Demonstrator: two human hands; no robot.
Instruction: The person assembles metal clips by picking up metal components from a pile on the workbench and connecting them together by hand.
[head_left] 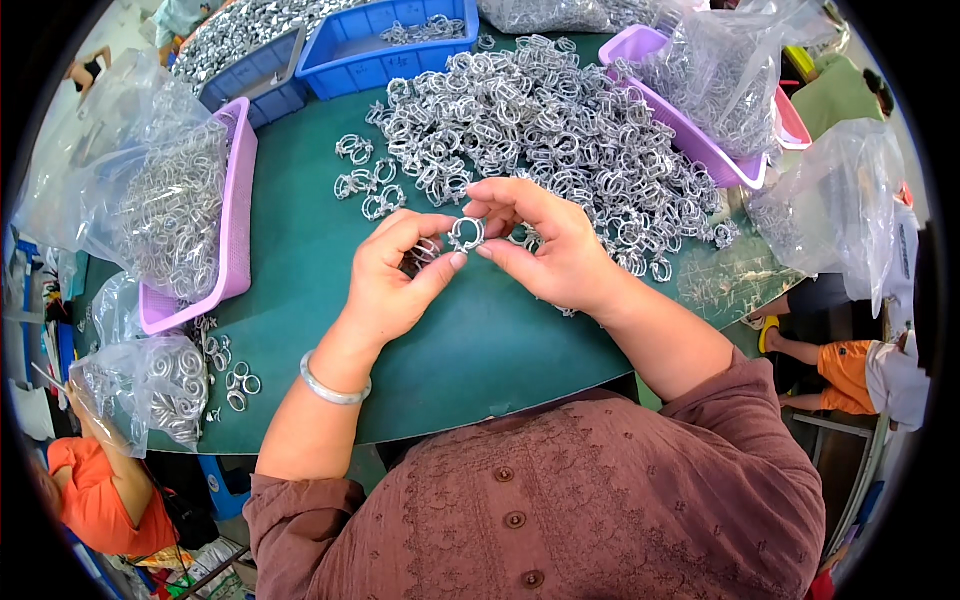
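While pinched between both sets of fingertips, small silver wire spring clamp (466,233) held above the middle of the green table (300,240), ring face up toward the camera; long axis hard to tell. Left hand (395,278) and right hand (555,245) both pressed onto it. Big heap of loose silver clamps (560,130) just behind, toward the far edge. Purple plastic tray (238,200) at the left edge, blue plastic bin (370,60) at the far-left corner.

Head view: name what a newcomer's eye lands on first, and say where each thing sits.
First comes the big heap of silvery wire clips sprawled across the far middle of the green table. Next, at centre, the left hand and right hand pinch one small metal clip together between their fingertips. At the left edge, a purple tray holds a clear bag stuffed with more clips.
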